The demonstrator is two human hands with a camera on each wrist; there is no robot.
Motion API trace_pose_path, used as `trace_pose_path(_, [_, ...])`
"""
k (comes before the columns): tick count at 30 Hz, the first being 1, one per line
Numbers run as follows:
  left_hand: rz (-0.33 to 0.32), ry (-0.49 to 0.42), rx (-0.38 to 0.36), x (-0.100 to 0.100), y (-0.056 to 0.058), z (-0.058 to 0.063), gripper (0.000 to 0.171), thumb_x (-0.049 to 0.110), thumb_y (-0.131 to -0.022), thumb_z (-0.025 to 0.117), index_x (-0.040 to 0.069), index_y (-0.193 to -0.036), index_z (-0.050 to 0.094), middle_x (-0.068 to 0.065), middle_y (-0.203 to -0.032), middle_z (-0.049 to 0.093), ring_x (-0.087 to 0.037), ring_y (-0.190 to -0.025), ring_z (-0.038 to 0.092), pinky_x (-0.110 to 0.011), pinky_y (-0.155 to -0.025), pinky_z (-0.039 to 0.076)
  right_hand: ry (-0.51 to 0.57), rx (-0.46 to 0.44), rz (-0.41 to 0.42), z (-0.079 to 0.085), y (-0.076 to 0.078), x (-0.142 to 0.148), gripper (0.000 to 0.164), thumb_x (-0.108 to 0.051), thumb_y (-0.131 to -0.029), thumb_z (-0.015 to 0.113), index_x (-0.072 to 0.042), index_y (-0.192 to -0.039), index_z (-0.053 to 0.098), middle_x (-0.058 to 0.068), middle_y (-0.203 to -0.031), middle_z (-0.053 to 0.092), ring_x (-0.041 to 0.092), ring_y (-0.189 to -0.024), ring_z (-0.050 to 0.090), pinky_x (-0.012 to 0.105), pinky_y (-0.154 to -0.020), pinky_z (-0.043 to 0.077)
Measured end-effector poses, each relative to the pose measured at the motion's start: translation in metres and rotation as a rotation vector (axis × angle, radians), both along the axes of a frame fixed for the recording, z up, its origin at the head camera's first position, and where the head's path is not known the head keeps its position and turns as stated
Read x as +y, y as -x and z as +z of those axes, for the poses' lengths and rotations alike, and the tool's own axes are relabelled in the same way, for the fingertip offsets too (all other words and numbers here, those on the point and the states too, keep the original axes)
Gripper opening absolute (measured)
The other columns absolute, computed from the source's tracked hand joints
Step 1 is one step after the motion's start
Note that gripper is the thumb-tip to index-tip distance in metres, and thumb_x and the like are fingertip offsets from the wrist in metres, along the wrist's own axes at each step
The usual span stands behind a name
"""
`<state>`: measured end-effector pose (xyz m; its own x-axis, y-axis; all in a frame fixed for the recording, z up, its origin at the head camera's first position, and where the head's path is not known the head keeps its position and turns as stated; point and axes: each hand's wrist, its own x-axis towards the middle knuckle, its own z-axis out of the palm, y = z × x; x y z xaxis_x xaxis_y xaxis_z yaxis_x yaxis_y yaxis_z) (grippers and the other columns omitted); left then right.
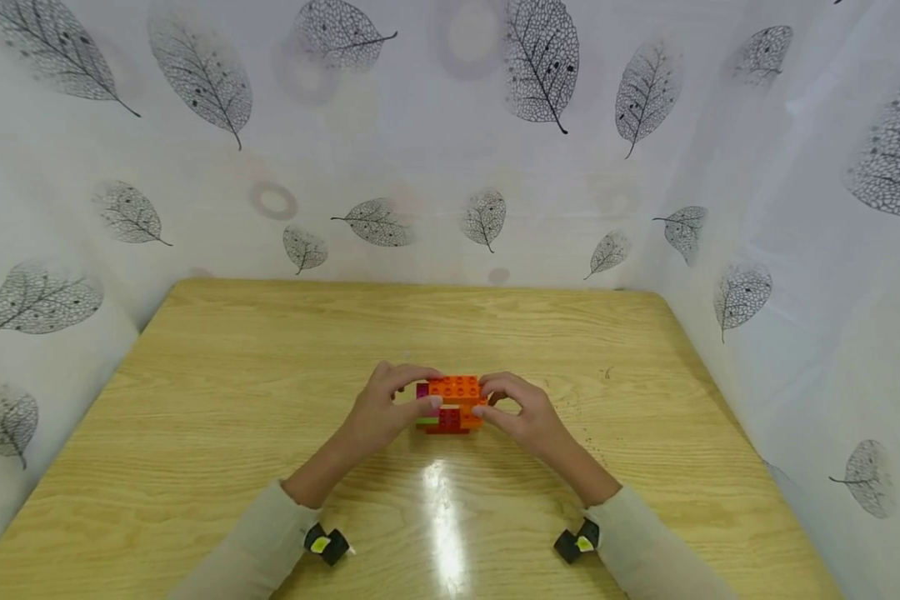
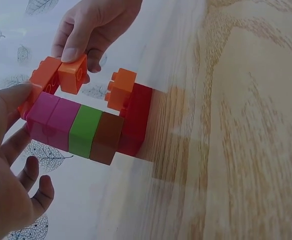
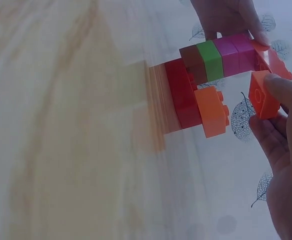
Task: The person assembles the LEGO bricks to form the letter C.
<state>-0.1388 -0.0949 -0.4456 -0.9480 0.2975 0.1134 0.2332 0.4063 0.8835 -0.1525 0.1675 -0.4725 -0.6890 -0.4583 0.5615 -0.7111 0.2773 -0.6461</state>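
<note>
A small toy-brick structure stands upright on the table. Its red base brick (image 2: 140, 112) carries a column of brown (image 2: 106, 139), green (image 2: 85, 131) and magenta bricks (image 2: 53, 120) on the left, and a lower orange brick (image 3: 211, 111) on the right. Across the column's top reaches a long orange brick (image 1: 453, 387), which my left hand (image 1: 386, 408) pinches near its left end. My right hand (image 1: 523, 414) holds a smaller orange brick (image 3: 262, 97) between thumb and fingers. That brick is close to the long one's underside; whether they touch, I cannot tell.
Around the structure spreads a wooden table (image 1: 270, 333) with a glossy light reflection in front. A white curtain with leaf prints (image 1: 420, 167) hangs behind it and along the sides. Small black devices (image 1: 326, 543) are strapped at both sleeves.
</note>
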Motion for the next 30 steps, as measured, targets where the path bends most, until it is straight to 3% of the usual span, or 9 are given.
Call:
trace_pose_path(7, [0.025, 0.045, 0.008, 0.0012, -0.0004, 0.0034, 0.028, 0.040, -0.092, 0.073, 0.039, -0.120, 0.070, 0.017, -0.123, 0.064, -0.031, -0.102, 0.043, -0.039, -0.081, 0.038, -0.045, 0.052, 0.001, 0.0022, 0.0016, 0.0015, 0.028, 0.003, -0.079, 0.082, -0.009, -0.098, 0.066, 0.013, -0.114, 0.070, 0.028, -0.109, 0.066, 0.026, -0.096, 0.052])
trace_pose_path(13, [0.039, 0.073, 0.021, 0.0030, 0.0002, 0.0054, 0.027, 0.037, -0.092, 0.074, 0.038, -0.119, 0.071, 0.016, -0.125, 0.065, -0.030, -0.101, 0.044, -0.039, -0.080, 0.038, -0.026, 0.131, 0.032, 0.0038, 0.0032, 0.0008, 0.033, 0.007, -0.075, 0.083, -0.007, -0.099, 0.067, 0.016, -0.113, 0.070, 0.030, -0.107, 0.065, 0.023, -0.097, 0.050])
trace_pose_path(18, [0.041, 0.086, 0.030, 0.0033, -0.0002, 0.0056, 0.028, 0.039, -0.091, 0.075, 0.038, -0.119, 0.072, 0.016, -0.126, 0.065, -0.029, -0.103, 0.046, -0.039, -0.082, 0.040, 0.008, 0.137, 0.040, 0.0014, 0.0041, 0.0003, 0.034, 0.010, -0.074, 0.082, -0.006, -0.100, 0.067, 0.016, -0.112, 0.070, 0.031, -0.106, 0.066, 0.021, -0.095, 0.051])
trace_pose_path(22, [0.044, 0.107, 0.043, 0.0035, -0.0010, 0.0048, 0.030, 0.040, -0.091, 0.075, 0.038, -0.121, 0.071, 0.015, -0.128, 0.065, -0.028, -0.104, 0.047, -0.038, -0.080, 0.041, 0.038, 0.094, 0.045, -0.0014, 0.0034, 0.0001, 0.034, 0.014, -0.074, 0.080, -0.004, -0.099, 0.067, 0.019, -0.112, 0.069, 0.030, -0.105, 0.067, 0.027, -0.088, 0.056])
trace_pose_path(27, [0.049, 0.109, 0.050, 0.0038, -0.0026, 0.0058, 0.031, 0.039, -0.091, 0.075, 0.037, -0.122, 0.071, 0.013, -0.128, 0.065, -0.029, -0.104, 0.047, -0.037, -0.076, 0.042, 0.101, -0.042, 0.065, -0.0006, 0.0007, -0.0013, 0.035, 0.020, -0.076, 0.075, 0.003, -0.104, 0.064, 0.023, -0.111, 0.066, 0.017, -0.107, 0.066, 0.039, -0.082, 0.059])
trace_pose_path(30, [0.052, 0.104, 0.047, 0.0038, -0.0029, 0.0061, 0.031, 0.040, -0.091, 0.075, 0.037, -0.122, 0.071, 0.013, -0.128, 0.064, -0.029, -0.103, 0.046, -0.037, -0.075, 0.041, 0.121, -0.070, 0.081, 0.0058, -0.0016, -0.0037, 0.036, 0.024, -0.075, 0.073, 0.009, -0.107, 0.063, 0.027, -0.108, 0.065, 0.012, -0.108, 0.065, 0.042, -0.081, 0.059])
